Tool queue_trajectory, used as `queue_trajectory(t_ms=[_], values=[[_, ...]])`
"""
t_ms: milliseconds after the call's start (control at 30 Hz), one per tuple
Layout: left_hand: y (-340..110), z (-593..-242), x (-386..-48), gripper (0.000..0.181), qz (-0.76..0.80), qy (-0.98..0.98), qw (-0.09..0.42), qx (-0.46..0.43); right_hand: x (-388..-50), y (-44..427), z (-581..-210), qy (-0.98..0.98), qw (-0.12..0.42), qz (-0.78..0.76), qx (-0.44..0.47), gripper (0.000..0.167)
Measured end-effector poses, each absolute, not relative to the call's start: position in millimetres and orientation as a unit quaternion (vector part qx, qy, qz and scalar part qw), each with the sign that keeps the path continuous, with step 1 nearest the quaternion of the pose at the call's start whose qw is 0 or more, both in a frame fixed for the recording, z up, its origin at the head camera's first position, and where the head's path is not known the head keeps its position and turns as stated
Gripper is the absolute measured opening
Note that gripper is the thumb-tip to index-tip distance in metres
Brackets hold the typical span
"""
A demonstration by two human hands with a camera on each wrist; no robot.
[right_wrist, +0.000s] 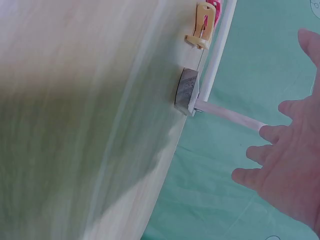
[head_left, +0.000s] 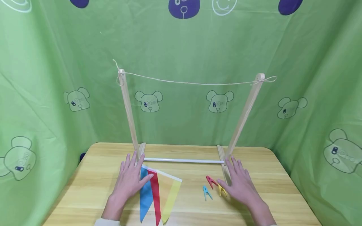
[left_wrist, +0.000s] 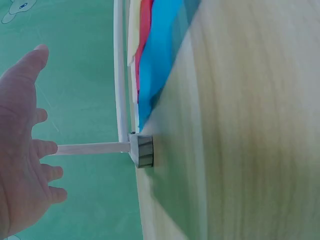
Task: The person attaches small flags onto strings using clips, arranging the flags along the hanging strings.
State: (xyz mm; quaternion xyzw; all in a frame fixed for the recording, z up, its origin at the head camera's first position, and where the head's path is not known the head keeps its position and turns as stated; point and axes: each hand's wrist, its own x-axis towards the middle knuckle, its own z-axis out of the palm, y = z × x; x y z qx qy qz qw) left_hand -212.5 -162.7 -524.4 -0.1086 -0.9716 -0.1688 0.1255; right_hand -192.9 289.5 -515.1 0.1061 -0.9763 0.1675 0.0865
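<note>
My left hand (head_left: 128,179) hovers over the table with fingers spread, nothing held, beside a fanned set of pennant flags in blue (head_left: 145,196), red (head_left: 155,191), orange (head_left: 164,185) and yellow (head_left: 173,196). My right hand (head_left: 240,182) is likewise spread and holds nothing. Close to its thumb lie a red clothespin (head_left: 211,181), a blue clothespin (head_left: 207,192) and a yellow clothespin (head_left: 222,190). In the left wrist view the left palm (left_wrist: 20,170) stays apart from the tabletop. The right wrist view shows the right hand (right_wrist: 290,170) raised too.
Behind the hands stands a wooden frame with a left post (head_left: 129,110), a right post (head_left: 245,116) and a white bottom rod (head_left: 183,160). A string (head_left: 183,83) sags slightly between the post tops. Green curtain (head_left: 181,125) surrounds the wooden table (head_left: 90,175).
</note>
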Motion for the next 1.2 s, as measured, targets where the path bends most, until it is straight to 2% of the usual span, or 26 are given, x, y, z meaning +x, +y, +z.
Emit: queue_trajectory(t_ms=[533,933,1200], values=[[-155.1,-515.1,-209.7,0.095,-0.228,-0.962,0.09,-0.122,-186.5,288.8,-516.8,-0.971,0.098,0.179,0.127,0.097],[-148.1,-511.7,-207.3,0.095,-0.281,-0.946,0.089,-0.132,-179.2,287.4,-525.1,-0.969,0.102,0.186,0.126,0.094],[-134.4,-511.7,-204.6,0.095,-0.373,-0.921,0.047,-0.105,-176.8,285.2,-527.9,-0.968,0.09,0.197,0.125,0.089]])
